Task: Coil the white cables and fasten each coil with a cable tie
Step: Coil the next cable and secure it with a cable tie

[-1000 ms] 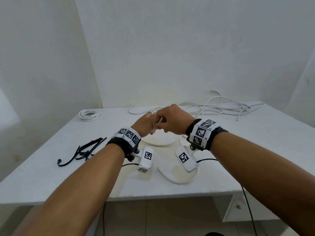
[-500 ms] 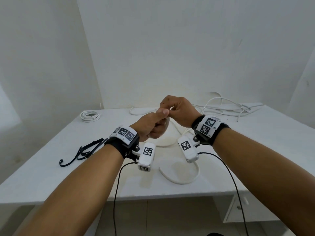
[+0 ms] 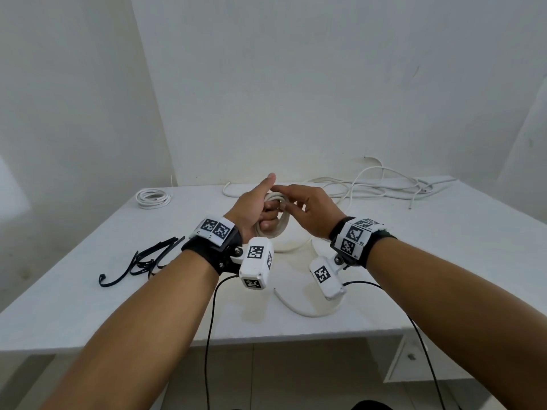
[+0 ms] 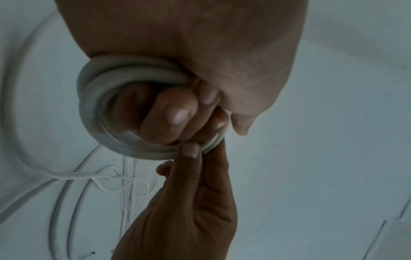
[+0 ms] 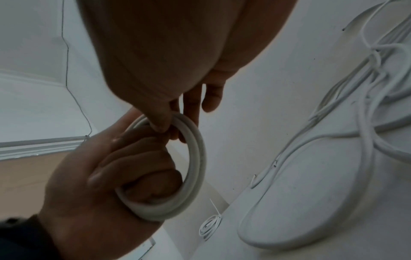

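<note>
A small coil of white cable [image 3: 282,224] hangs above the table's middle. My left hand [image 3: 260,211] grips it with the fingers curled through the loops [image 4: 89,112] and the thumb pointing up. My right hand [image 3: 307,208] pinches the coil's upper edge [image 5: 195,154] between thumb and forefinger, its other fingers spread. The cable's free part [image 3: 305,312] trails down in a curve to the table's front edge. Black cable ties [image 3: 142,261] lie in a heap to the left of my left wrist.
A tied coil [image 3: 153,198] lies at the table's back left corner. A tangle of loose white cables [image 3: 381,187] spreads along the back right. The white table [image 3: 444,276] stands against white walls. Black camera leads hang off the front edge.
Both hands have risen from the table. My left hand turned thumb up, so the coil now shows. My right hand shifted from above the left fist to the coil's right side.
</note>
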Action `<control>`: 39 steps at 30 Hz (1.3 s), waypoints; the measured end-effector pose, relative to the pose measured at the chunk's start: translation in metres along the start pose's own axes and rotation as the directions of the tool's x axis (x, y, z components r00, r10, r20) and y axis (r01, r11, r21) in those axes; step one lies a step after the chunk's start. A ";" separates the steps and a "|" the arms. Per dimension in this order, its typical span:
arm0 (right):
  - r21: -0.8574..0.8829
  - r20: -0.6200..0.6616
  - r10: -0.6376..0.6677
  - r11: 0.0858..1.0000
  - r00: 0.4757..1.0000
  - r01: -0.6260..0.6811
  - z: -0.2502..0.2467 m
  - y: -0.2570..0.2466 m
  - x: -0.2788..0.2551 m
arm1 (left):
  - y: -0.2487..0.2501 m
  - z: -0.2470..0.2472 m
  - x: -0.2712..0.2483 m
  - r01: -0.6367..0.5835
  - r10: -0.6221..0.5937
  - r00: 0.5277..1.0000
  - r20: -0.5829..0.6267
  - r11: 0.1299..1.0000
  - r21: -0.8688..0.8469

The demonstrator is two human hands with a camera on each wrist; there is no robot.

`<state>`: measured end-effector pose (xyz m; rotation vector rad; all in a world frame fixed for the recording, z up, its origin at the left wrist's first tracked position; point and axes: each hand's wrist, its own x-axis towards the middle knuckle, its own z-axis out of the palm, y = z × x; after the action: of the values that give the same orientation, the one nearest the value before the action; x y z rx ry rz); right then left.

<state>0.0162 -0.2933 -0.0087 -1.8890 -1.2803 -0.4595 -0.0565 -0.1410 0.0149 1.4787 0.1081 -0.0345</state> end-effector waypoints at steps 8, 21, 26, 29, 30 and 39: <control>-0.117 -0.100 0.046 0.991 0.994 -0.058 0.008 -0.010 0.011 | 0.008 -0.005 0.005 -0.105 0.178 0.935 -0.306 0.965 0.238; -0.076 0.143 0.333 0.943 0.932 -0.325 0.059 -0.057 0.053 | -0.004 -0.059 -0.008 -0.072 0.237 0.788 -0.568 0.952 0.298; -0.126 0.222 0.337 0.940 0.915 -0.316 0.087 -0.073 0.065 | -0.005 -0.100 -0.025 -0.044 0.237 0.746 -0.623 0.950 0.308; -0.051 0.249 0.374 0.926 0.893 -0.374 0.104 -0.077 0.063 | -0.003 -0.133 -0.040 0.007 0.203 0.690 -0.695 0.958 0.287; -0.042 0.266 0.371 0.926 0.890 -0.374 0.110 -0.078 0.061 | -0.003 -0.145 -0.046 0.011 0.179 0.666 -0.724 0.968 0.250; -0.177 0.562 0.236 0.970 0.793 -0.164 0.175 -0.096 0.062 | -0.016 -0.216 -0.089 0.037 0.073 0.559 -0.826 0.993 0.113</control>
<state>-0.0662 -0.1037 -0.0367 -2.3443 -1.4233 0.1878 -0.1581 0.0682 -0.0119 1.5020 0.8894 0.7151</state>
